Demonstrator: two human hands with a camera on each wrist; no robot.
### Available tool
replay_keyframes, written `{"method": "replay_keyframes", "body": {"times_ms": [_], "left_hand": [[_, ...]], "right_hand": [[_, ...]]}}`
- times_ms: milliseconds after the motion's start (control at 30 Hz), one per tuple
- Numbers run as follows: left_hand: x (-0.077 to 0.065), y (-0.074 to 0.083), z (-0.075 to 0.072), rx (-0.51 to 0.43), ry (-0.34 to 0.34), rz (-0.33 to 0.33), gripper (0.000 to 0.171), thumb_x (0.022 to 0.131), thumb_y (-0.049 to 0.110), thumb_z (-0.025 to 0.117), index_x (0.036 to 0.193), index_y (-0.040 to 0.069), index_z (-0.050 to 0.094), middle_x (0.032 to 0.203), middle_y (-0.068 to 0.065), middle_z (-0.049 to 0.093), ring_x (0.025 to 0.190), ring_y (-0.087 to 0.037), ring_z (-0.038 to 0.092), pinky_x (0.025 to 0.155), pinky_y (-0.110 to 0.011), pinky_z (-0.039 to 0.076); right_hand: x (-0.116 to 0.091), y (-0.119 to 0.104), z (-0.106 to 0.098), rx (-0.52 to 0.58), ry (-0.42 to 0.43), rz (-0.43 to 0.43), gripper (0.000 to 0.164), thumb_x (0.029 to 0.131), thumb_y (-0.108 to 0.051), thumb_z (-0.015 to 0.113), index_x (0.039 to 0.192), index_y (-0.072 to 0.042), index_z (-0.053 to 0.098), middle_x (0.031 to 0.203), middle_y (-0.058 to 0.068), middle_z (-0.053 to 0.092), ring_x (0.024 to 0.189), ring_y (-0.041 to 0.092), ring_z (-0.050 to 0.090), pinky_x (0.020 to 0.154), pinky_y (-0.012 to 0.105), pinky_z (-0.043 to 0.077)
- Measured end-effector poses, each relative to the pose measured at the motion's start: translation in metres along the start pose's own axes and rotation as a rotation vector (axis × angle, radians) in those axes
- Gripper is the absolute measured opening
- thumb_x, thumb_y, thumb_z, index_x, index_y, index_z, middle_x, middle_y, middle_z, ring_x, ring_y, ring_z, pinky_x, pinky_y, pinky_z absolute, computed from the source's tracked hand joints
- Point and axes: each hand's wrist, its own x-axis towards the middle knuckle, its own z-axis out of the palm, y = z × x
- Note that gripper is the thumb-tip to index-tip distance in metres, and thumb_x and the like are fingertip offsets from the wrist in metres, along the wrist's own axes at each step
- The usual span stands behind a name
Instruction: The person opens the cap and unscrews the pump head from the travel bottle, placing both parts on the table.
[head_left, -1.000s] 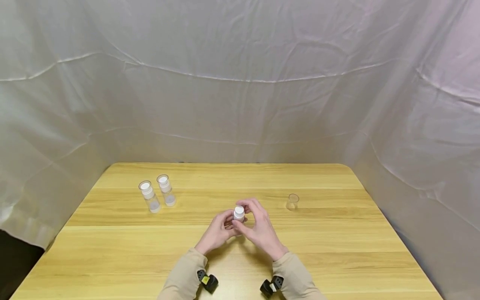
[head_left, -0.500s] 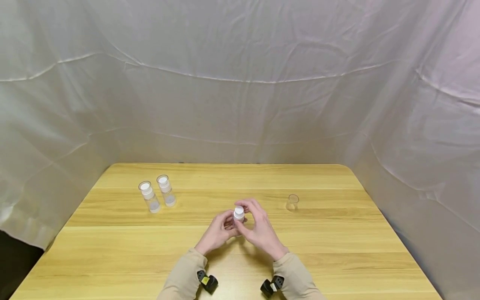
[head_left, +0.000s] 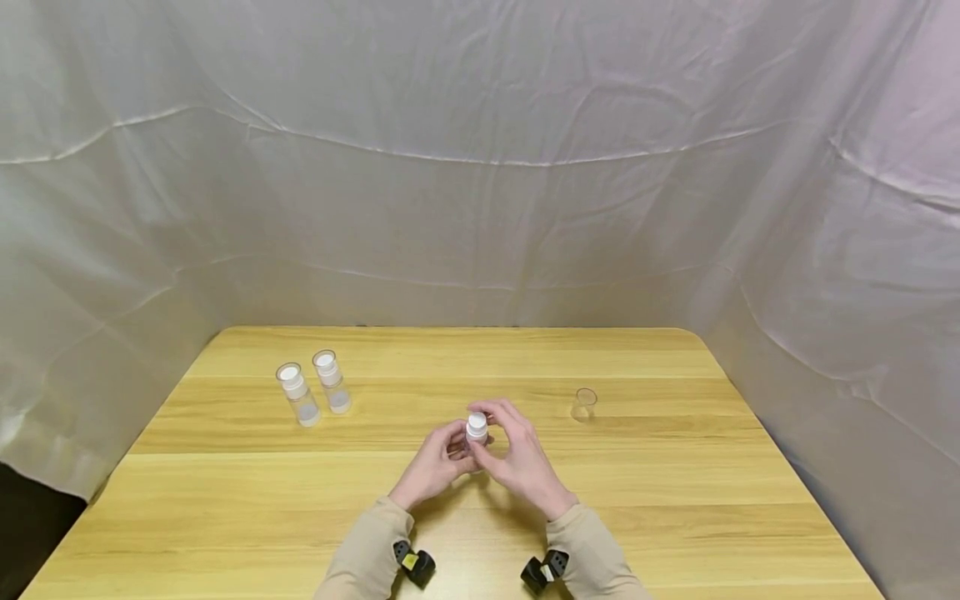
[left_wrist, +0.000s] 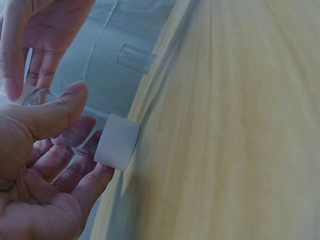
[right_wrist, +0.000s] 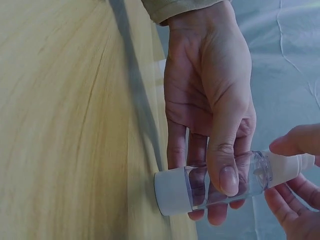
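Near the middle of the table, both hands are on a small clear pump bottle (head_left: 476,432) with a white top and white base. My left hand (head_left: 433,467) grips its clear body; in the right wrist view the thumb of that left hand (right_wrist: 215,100) lies across it. With thumb and fingers, my right hand (head_left: 521,457) pinches the white collar (right_wrist: 282,167) at the top. In the left wrist view the white base (left_wrist: 119,142) sits low, by the tabletop; whether it touches cannot be told. A clear cap (head_left: 585,405) stands apart to the right.
Two similar bottles (head_left: 298,395) with white tops and clear caps stand upright at the back left of the wooden table (head_left: 675,500). Grey-white curtains (head_left: 480,208) hang behind and at both sides. Black devices (head_left: 415,564) are strapped to the wrists.
The right thumb has shifted slightly to the right at the bottle's collar. The hands, bottle and cap otherwise stay nearly where they were.
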Motion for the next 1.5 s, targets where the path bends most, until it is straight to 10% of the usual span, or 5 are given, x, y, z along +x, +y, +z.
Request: {"method": "replay_keyframes", "body": {"times_ms": [1500], "left_hand": [[0.0004, 0.0003, 0.0007, 0.023, 0.013, -0.011, 0.046, 0.090, 0.000, 0.070, 0.131, -0.011, 0.053, 0.129, -0.031, 0.064, 0.122, -0.044, 0.062, 0.105, -0.030, 0.056]], "right_hand": [[0.0012, -0.0015, 0.0005, -0.073, 0.069, -0.080, 0.042, 0.078, 0.000, 0.081, 0.117, -0.003, 0.064, 0.110, 0.011, 0.068, 0.099, 0.023, 0.068, 0.090, 0.040, 0.062]]}}
